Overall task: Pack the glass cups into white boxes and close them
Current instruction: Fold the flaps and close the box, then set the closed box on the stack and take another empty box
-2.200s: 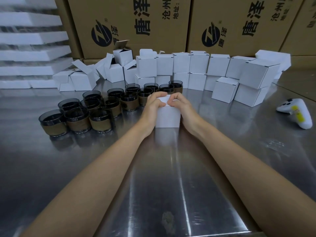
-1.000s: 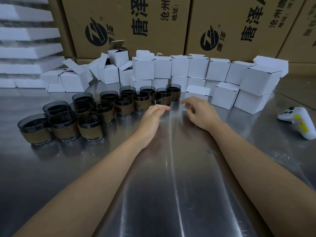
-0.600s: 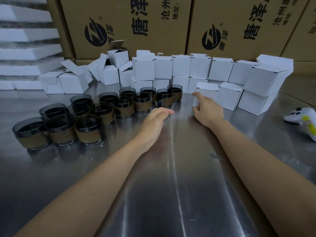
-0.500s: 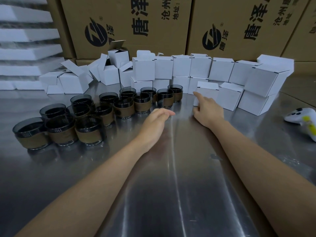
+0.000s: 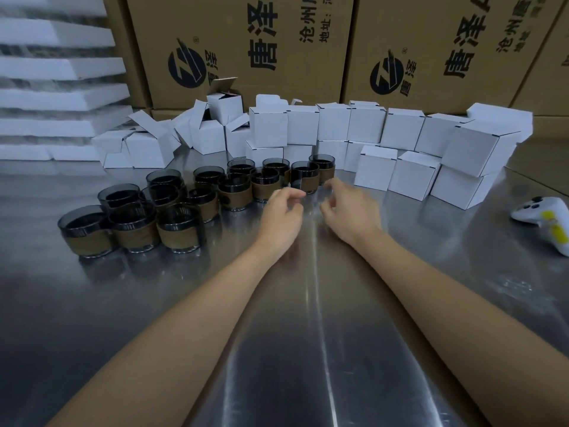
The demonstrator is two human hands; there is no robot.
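Left hand (image 5: 281, 215) and right hand (image 5: 351, 211) hang side by side over the steel table (image 5: 308, 349). Fingers loosely curled, nothing in either. Glass cups (image 5: 178, 229) with brown sleeves cluster to the left, the nearest just beyond the fingertips. White boxes (image 5: 400, 131) stacked shut behind them; open boxes (image 5: 147, 146) far left. White controller (image 5: 545, 217) lies to the right.

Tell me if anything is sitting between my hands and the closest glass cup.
Nothing visible. The left hand and right hand are empty just in front of the nearest glass cup at the right end of the cluster, with only bare metal table between.
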